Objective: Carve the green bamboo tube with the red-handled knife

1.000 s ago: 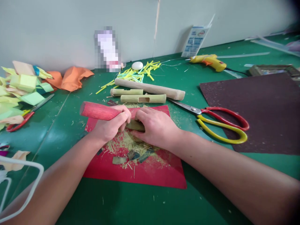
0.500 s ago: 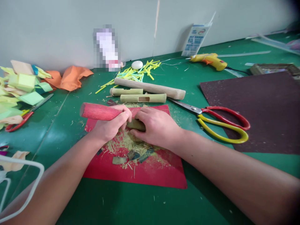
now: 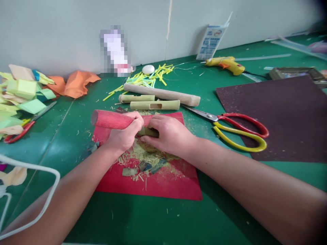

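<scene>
"What is being held?"

"The left hand (image 3: 127, 132) has its fingers closed around a red handle (image 3: 111, 119). Just beside, the right hand (image 3: 170, 133) has its fingers curled over a bamboo piece (image 3: 149, 132), covering part of it. Below them, shavings (image 3: 143, 148) lie on a red sheet (image 3: 163, 188)."

"And around these fingers?"

"Scissors (image 3: 214, 118) lie to their right; ahead are two bamboo tubes (image 3: 168, 105), then a wooden rod (image 3: 163, 93)."

"Any containers?"

"Yes, far to the right, a shallow tray (image 3: 277, 74); its contents I cannot tell. Farthest, a carton (image 3: 211, 42) stands tilted by the wall (image 3: 143, 30)."
</scene>
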`<state>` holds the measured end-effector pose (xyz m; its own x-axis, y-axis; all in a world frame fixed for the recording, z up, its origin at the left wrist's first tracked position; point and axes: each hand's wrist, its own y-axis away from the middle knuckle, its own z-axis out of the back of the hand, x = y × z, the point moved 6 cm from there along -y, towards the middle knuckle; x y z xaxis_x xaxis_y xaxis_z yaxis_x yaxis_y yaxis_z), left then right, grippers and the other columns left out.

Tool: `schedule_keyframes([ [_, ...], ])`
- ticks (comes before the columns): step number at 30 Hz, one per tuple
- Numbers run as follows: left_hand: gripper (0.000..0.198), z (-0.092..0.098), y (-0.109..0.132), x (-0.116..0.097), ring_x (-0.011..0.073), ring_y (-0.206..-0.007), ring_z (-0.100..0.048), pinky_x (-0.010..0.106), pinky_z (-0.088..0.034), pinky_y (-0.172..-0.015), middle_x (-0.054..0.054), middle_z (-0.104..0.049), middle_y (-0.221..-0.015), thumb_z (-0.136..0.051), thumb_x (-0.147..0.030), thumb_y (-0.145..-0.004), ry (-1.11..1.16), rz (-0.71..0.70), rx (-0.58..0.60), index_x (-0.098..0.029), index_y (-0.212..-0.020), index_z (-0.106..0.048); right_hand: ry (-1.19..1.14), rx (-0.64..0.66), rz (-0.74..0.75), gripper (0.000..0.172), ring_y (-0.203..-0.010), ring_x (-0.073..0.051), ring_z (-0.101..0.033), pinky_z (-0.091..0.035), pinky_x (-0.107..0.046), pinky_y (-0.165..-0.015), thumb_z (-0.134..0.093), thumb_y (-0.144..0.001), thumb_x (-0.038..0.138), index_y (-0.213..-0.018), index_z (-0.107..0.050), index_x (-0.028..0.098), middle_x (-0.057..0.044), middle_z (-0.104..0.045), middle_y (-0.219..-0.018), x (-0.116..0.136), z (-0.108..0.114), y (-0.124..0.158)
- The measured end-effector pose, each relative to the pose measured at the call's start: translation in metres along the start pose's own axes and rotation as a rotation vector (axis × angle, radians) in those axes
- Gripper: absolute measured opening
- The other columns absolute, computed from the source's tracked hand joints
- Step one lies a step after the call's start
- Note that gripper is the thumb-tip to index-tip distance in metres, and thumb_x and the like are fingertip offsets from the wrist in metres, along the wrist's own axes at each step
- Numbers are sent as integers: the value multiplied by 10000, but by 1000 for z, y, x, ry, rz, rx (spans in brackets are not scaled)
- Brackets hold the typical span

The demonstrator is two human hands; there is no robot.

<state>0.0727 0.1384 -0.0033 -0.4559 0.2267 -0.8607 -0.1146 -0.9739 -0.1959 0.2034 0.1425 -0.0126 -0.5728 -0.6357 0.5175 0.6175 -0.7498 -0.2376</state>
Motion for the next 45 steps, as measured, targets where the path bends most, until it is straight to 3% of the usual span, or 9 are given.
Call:
schedule_keyframes([
  [15,254,3,1,0,111,-511,-358,292,-294,-505,-18,-400,-499,-481,-246,-734,60,-13,-2,-201,-495,-411,-23,16,-24,276,-696,-138,-463,-330,-280,-632,-716,-842,353,-713,-550,175,-20,-589,-758,0,0,0],
  [23,239,2,-1,1,118,-527,-393,289,-338,-535,-30,-422,-506,-485,-237,-800,23,-28,14,-201,-564,-484,25,33,-33,278,-719,-152,-473,-329,-295,-640,-688,-846,370,-712,-532,184,-24,-581,-762,1,0,-1],
  [29,251,2,-1,3,116,-551,-410,282,-356,-556,-31,-452,-545,-487,-234,-844,1,-40,52,-197,-596,-484,124,18,-39,257,-812,-196,-545,-366,-315,-676,-719,-817,377,-897,-608,160,-81,-638,-943,3,1,1],
  [37,214,-4,-3,-8,125,-618,-469,260,-391,-573,-28,-524,-620,-503,-215,-845,-176,-50,29,-197,-632,-490,75,-22,-20,142,-810,-194,-554,-386,-306,-715,-676,-845,299,-863,-637,163,-64,-635,-852,2,4,0],
  [45,259,0,-5,-1,95,-508,-336,257,-341,-524,-45,-371,-524,-474,-152,-793,17,-113,-35,-194,-545,-412,54,-1,-17,201,-715,-151,-475,-330,-285,-644,-679,-865,315,-766,-608,155,-41,-589,-771,1,5,-1],
])
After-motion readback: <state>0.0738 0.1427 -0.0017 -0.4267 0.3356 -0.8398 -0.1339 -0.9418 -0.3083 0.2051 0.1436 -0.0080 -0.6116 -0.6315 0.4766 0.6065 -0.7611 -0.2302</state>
